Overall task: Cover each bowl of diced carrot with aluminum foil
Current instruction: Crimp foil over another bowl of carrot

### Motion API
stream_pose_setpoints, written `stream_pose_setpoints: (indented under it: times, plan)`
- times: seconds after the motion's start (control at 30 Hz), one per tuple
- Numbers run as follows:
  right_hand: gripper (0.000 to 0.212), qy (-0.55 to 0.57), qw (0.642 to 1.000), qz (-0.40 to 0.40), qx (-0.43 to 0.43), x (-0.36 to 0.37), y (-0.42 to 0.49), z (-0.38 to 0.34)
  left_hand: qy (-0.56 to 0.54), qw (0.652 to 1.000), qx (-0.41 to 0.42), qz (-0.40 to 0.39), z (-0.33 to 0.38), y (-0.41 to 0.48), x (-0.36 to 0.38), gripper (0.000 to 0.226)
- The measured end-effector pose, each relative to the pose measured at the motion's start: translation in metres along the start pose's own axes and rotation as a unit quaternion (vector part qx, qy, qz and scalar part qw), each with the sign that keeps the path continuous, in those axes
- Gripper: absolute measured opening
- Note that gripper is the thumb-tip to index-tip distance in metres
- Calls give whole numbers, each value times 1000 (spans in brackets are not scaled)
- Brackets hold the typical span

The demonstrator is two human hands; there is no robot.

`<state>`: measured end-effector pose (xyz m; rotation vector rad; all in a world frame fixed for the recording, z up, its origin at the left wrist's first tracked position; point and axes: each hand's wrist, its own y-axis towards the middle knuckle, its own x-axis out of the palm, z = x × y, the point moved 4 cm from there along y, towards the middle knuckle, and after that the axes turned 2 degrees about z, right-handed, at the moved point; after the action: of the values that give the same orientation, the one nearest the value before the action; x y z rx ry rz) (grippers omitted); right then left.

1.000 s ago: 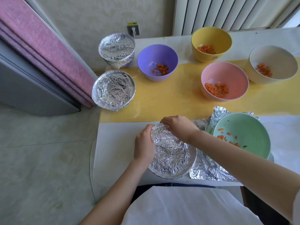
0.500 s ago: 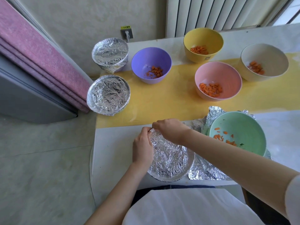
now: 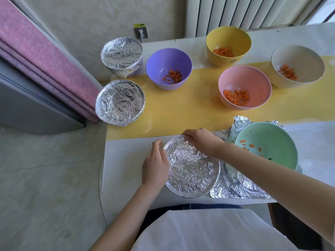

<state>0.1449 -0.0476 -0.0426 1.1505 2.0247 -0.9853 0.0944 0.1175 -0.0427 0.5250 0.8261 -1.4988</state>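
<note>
Bowl [image 3: 194,171] sat between my hands: left hand [image 3: 155,163] cupped its side, right hand [image 3: 201,142] pinched foil [image 3: 174,147] at the far rim. Crimping looked nearly done; I figured the green bowl [image 3: 268,142] beside my right hand came next.

home room, radiator [image 3: 235,13], wall socket [image 3: 141,31]

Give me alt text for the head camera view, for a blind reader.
Two bare hands grip a foil-topped bowl at the table's near edge, the left hand on its left side, the right hand on its far rim. Two more foil-covered bowls stand far left; five open bowls hold diced carrot.
</note>
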Motion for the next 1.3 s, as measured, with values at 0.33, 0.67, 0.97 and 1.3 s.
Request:
stream_pose_setpoints:
  times: [0.33,0.67,0.97,1.3]
  plan:
    - [24,-21,1000,-8,-13,10,1,-11,-53,998,37,-17,13,13,12,25]
    - [40,-83,996,-22,-9,10,-3,-25,-72,996,49,2,10,11,10,21]
    - [53,-54,997,9,-50,16,-6,-32,-60,998,0,32,3,0,10,24]
    - [32,-220,970,24,-100,17,-6,-43,-31,998,-4,46,4,-2,12,23]
